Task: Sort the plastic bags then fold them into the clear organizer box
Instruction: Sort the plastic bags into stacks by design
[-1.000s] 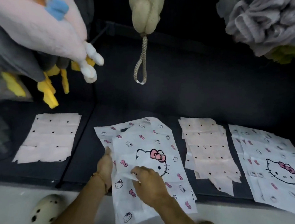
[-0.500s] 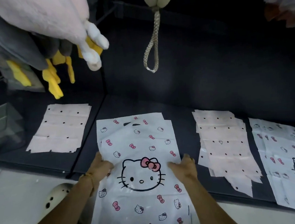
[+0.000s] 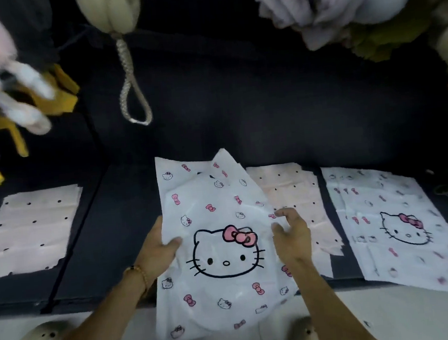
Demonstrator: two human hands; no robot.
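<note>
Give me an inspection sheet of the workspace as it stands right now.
Surface: dark table, white floor below.
Job's things: cat-print bag in the middle, its top right corner lifted; second cat-print bag flat at right; pink dotted bags between them; another pink dotted bag at left. Organizer box not in view.
Clutter: nothing seen.
Hands: left hand grips the middle bag's left edge; right hand at its right edge, fingers loose.
Cables: rope loop hanging.
Surroundings: plush toys and grey fabric hanging overhead.

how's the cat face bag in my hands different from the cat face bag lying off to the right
The held cat-face bag is gripped by the left hand and lifted, its top corner curling; the right cat-face bag lies flat, untouched. The held one's print is bold, the right one's fainter. Both are white with pink bows.
</note>
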